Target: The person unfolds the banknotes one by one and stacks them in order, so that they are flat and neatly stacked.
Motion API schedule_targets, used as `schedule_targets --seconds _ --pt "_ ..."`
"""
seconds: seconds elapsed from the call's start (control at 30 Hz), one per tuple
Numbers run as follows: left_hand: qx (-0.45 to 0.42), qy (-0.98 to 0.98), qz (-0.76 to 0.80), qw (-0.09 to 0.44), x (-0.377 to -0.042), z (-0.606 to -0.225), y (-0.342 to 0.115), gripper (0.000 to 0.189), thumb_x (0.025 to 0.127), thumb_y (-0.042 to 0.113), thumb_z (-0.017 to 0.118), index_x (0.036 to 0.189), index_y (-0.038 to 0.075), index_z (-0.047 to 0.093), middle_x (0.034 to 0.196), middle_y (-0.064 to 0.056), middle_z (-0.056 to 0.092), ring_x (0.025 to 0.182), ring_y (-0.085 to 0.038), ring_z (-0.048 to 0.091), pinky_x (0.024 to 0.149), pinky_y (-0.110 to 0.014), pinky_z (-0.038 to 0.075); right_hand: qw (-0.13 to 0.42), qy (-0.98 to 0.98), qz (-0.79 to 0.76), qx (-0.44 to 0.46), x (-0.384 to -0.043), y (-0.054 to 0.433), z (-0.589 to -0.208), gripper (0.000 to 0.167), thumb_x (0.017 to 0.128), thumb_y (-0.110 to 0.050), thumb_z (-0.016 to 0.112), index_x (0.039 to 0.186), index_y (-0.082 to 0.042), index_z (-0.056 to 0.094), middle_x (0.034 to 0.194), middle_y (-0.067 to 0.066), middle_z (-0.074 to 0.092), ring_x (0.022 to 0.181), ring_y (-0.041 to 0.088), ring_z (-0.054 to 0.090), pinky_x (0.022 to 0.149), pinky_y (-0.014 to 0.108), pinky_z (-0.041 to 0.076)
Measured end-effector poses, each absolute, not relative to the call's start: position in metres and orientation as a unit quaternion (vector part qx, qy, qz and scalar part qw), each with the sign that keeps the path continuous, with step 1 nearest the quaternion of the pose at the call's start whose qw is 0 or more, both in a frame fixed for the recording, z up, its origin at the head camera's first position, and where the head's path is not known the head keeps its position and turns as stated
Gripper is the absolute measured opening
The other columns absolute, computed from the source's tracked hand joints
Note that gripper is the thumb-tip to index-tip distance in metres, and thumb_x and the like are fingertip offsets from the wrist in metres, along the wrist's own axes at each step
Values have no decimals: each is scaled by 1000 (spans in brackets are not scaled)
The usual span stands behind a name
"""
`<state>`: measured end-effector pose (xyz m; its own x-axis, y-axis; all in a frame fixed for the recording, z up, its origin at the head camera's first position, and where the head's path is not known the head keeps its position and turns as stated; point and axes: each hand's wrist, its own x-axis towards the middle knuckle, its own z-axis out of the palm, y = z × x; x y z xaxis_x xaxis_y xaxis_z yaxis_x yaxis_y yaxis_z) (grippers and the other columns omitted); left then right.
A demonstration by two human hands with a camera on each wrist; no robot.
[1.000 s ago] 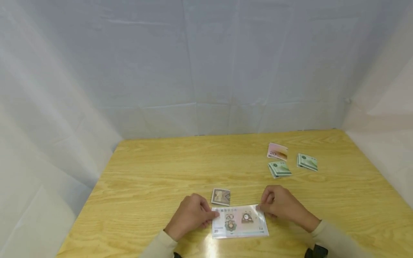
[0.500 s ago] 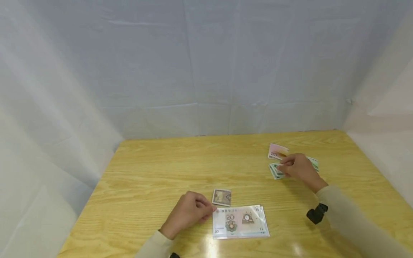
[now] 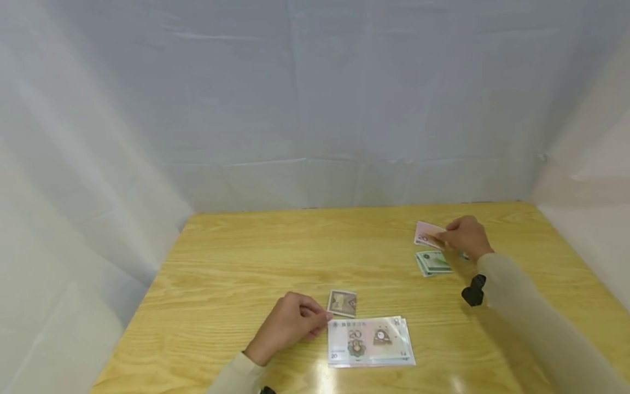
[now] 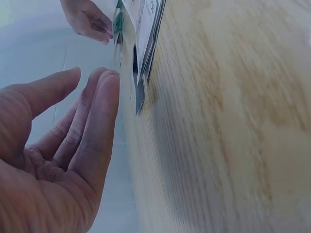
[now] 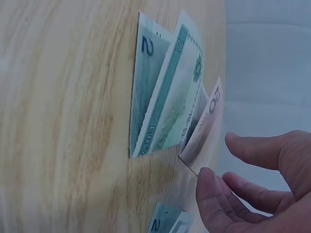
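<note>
My right hand (image 3: 466, 237) reaches over the far right of the table, its fingertips at the edge of a folded pink 20 banknote (image 3: 426, 234). In the right wrist view its thumb and fingers stand apart, one fingertip right by the pink banknote (image 5: 206, 128). A folded green banknote (image 5: 170, 92) is beside it. My left hand (image 3: 291, 324) hovers by the top left corner of the flat 20 banknotes (image 3: 369, 345), which lie overlapped. The left wrist view shows that hand (image 4: 73, 141) with thumb and fingers apart, holding nothing. A folded brown banknote (image 3: 342, 303) lies just behind the flat ones.
In the head view a folded green banknote (image 3: 434, 262) lies in front of the pink one. Another green banknote (image 3: 465, 256) is mostly hidden under the right wrist. Pale sheets (image 3: 315, 109) enclose the back and sides of the wooden table (image 3: 246, 257).
My right hand has left the flat banknotes, passed over the green banknote and reached the pink one. My left hand has let go of the flat banknotes' edge and stays near their corner.
</note>
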<state>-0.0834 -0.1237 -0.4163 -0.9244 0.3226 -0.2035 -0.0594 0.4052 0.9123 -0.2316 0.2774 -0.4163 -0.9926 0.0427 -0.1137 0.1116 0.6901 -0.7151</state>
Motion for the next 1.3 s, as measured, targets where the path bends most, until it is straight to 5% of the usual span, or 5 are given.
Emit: schedule_targets --seconds 0.27,0.47,0.93,1.13,1.3 --pt "76 819 539 181 -83 -415 -122 20 92 20 77 93 0 76 79 -9 74 70 -25 72 62 -36 65 42 928 -367 50 -242 276 -420 42 92 -19 73 62 0 51 55 10 44 51 20 36 48 33 38" --pt "77 820 537 182 -83 -414 -121 20 92 21 77 93 1 76 79 -9 74 71 -25 72 63 -35 65 37 930 -363 47 -250 277 -426 56 90 -17 73 54 -18 30 53 -6 17 49 11 15 49 27 17" --pt "78 820 536 186 -82 -412 -120 19 93 20 76 93 2 76 80 -9 74 71 -25 72 63 -34 65 22 949 -312 45 -264 269 -437 46 84 -20 77 57 -6 43 55 1 36 54 19 34 48 29 30" --pt "79 819 537 187 -81 -412 -120 10 92 13 76 92 3 76 79 -10 73 71 -26 72 63 -36 65 42 951 -303 42 -263 262 -435 52 90 -22 73 118 20 61 119 38 61 108 54 58 89 61 54" --pt "79 819 538 185 -81 -412 -120 8 91 12 77 90 5 76 78 -10 73 70 -26 72 63 -36 65 47 946 -319 41 -261 254 -430 51 90 -19 73 120 20 60 122 37 60 110 54 58 91 61 54"
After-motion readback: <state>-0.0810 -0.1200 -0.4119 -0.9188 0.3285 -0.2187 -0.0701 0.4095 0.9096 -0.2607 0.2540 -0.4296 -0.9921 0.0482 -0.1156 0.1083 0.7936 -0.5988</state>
